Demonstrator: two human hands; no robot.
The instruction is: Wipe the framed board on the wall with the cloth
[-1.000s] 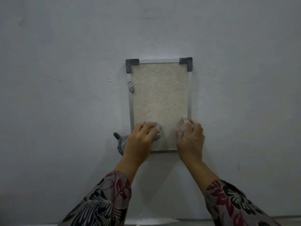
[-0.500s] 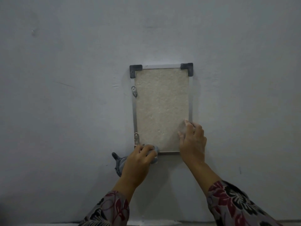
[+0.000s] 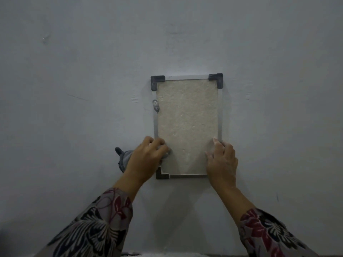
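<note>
**Cloth at the board's lower left edge**

The framed board (image 3: 187, 127) hangs upright on the grey wall (image 3: 74, 71). It is a pale, rough, speckled panel in a thin silver frame. Dark caps sit at both top corners and the lower left one, and a small metal clip (image 3: 155, 105) is on the left rail.

The left hand (image 3: 146, 160) has its grip closed round a grey cloth (image 3: 123, 158), pressed against the board's lower left edge. Most of the cloth is under the palm, with only a bunched tail sticking out to the left.

The right hand (image 3: 221, 162) rests with relaxed fingers on the lower right edge, holding nothing, and hides that corner. Patterned sleeves (image 3: 96, 229) are cut off at the bottom.
</note>
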